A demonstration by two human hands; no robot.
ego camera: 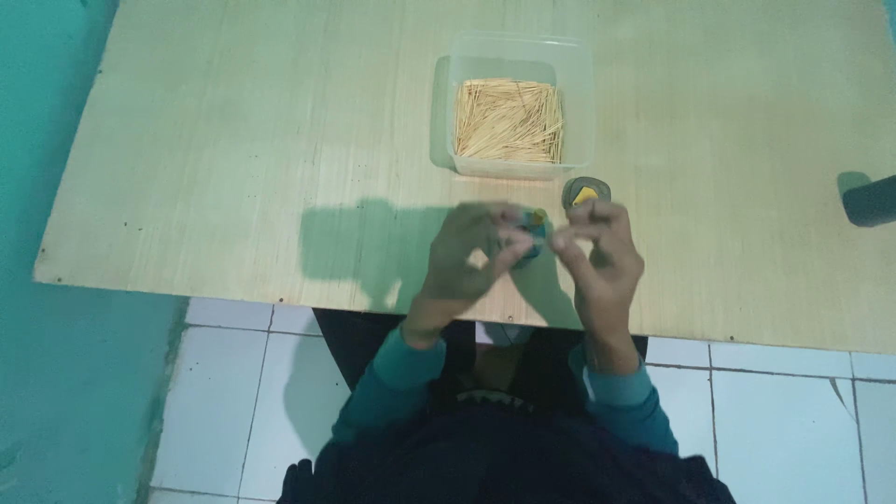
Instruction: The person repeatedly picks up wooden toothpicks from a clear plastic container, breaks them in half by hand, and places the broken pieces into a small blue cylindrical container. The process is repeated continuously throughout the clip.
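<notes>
Held object: Right between the two hands sits a small dark blue-grey container point(532, 233) with a yellow patch at its top; it is blurred, so its exact shape cannot be told. It is raised just above the near edge of the table, in front of the tub.
Left hand: the left hand point(467, 252) curls around the small container from the left, thumb and fingertips pinching it, so it is grasping the container.
Right hand: the right hand point(597, 252) is bent with its fingertips point(563, 243) pressed together just beside the container; whether they pinch something thin cannot be told.
Lid-like piece: one small round dark piece with a yellow centre point(585, 192) lies on the table, just beyond the right hand and near the tub's corner.
Tub: one clear plastic tub point(579, 93), rectangular, stands on the table beyond the hands.
Toothpicks: a dense pile of pale wooden toothpicks point(509, 121) fills the tub's floor, too many to count.
Table: one light plywood tabletop point(233, 140) bears everything.
Edge object: one dark object point(873, 201) sits at the right edge, cut off by the frame.
Sleeves: two teal sleeves point(397, 373).
</notes>
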